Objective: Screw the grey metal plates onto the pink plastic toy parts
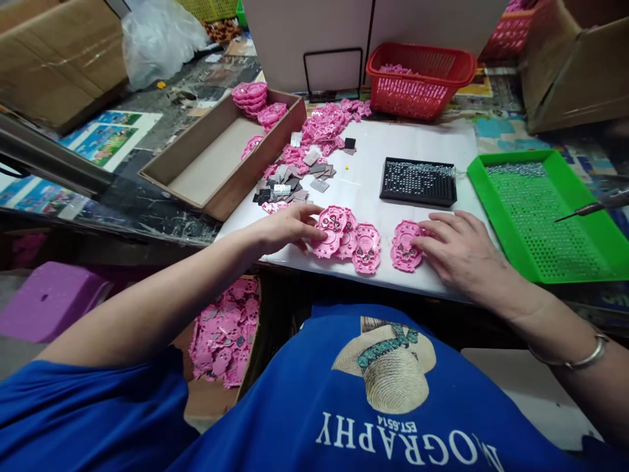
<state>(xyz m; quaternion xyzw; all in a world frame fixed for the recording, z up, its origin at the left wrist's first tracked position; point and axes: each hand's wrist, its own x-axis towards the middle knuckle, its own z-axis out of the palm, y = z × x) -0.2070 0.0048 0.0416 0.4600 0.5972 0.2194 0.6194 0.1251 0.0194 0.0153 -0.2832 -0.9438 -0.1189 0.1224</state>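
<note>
In front of me on a white work board [363,147], several pink plastic casings [366,249] with small metal contacts overlap in a short row. My left hand [289,229] pinches the leftmost casing [330,229] at its left edge, between thumb and fingers. A separate pink casing [405,252] lies to the right of the row, apart from it. My right hand [457,249] has its fingertips on that casing's right edge, the other fingers stretched out over the board.
Behind the casings stands a black block [417,190] full of screws. A green tray [545,160] of screws is right, with a screwdriver [594,203] above it. A cardboard tray [196,164], pink parts [329,124], grey pieces [295,183] and a red basket [417,82] lie farther back.
</note>
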